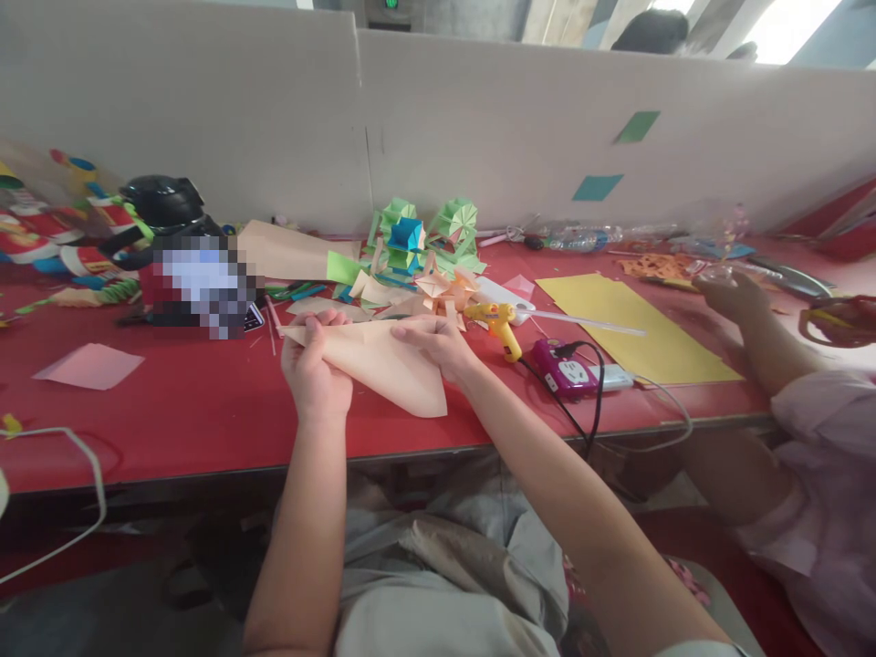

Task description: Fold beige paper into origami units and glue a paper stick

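Observation:
A sheet of pale peach paper (387, 365) is held up over the front of the red table. My left hand (317, 360) grips its left end, thumb on top and fingers curled behind. At the upper right edge, my right hand (434, 342) pinches the sheet. The paper bends slightly, and its lower right corner hangs free. Just beyond my hands lie peach folded paper pieces (438, 287), with green folded paper shapes (457, 224) and a blue one (406, 235) behind them. A yellow glue gun (496, 324) rests to the right of my right hand.
A purple power strip (567, 370) with cables sits near the front edge. Beyond it lies a yellow sheet (643, 324). On the left are pink paper (88, 365) and a black bottle (164, 210). At right, a co-worker's hand (732, 297) reaches over the table (205, 429).

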Action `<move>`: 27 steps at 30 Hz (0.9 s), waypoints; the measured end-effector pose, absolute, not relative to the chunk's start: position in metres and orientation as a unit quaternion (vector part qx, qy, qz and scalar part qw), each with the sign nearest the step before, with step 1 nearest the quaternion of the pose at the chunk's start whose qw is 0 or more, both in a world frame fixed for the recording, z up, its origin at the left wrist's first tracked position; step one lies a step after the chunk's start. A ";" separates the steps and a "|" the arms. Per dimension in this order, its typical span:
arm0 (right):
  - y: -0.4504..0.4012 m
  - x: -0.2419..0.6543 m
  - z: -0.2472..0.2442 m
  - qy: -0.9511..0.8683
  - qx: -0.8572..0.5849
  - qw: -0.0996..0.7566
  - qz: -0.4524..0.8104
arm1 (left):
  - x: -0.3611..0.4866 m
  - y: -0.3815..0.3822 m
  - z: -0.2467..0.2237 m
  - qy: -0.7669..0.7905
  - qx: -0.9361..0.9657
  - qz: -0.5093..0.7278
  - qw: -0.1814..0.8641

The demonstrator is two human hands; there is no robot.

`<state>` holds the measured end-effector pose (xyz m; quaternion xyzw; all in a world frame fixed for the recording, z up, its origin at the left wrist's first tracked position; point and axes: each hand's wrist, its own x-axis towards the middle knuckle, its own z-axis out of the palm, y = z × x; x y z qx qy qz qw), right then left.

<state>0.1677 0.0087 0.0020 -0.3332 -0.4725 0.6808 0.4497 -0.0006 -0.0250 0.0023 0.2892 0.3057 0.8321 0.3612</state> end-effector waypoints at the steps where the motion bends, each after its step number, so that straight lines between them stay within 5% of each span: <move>1: 0.009 0.168 0.002 -0.474 -0.332 0.451 0.680 | -0.001 -0.025 0.003 0.305 0.285 0.833 0.364; 27: 0.009 0.168 0.005 -0.462 -0.376 0.481 0.643 | 0.002 -0.026 0.007 0.291 0.241 0.826 0.418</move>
